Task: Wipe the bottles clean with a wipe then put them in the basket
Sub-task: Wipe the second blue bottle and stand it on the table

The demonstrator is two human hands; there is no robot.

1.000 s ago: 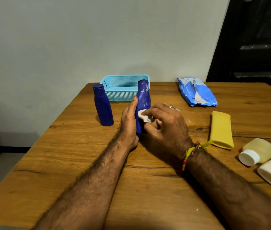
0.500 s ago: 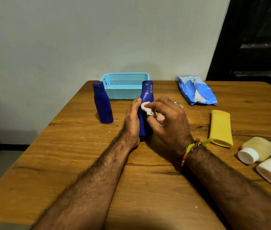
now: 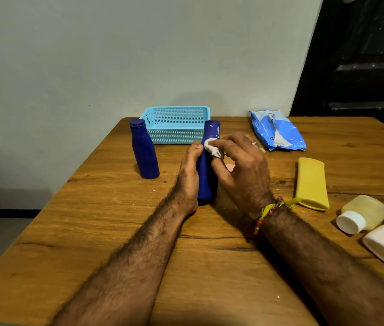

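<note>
While the worktop [image 3: 209, 267] carries the empty basket [image 3: 177, 125] at its far edge, you stand the blue bottle [image 3: 206, 175] upright near the middle — your left hand [image 3: 190, 175] wrapped around its body, your right hand [image 3: 242, 165] pinching the wipe [image 3: 212, 148] against its shoulder. Brace the base firmly, rub in full rounds, neck to bottom, turning the bottle so no side is missed.

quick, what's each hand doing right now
Left hand: closed around the upright blue bottle, steadying it on the table.
Right hand: pinching a white wipe against the bottle's neck.
</note>
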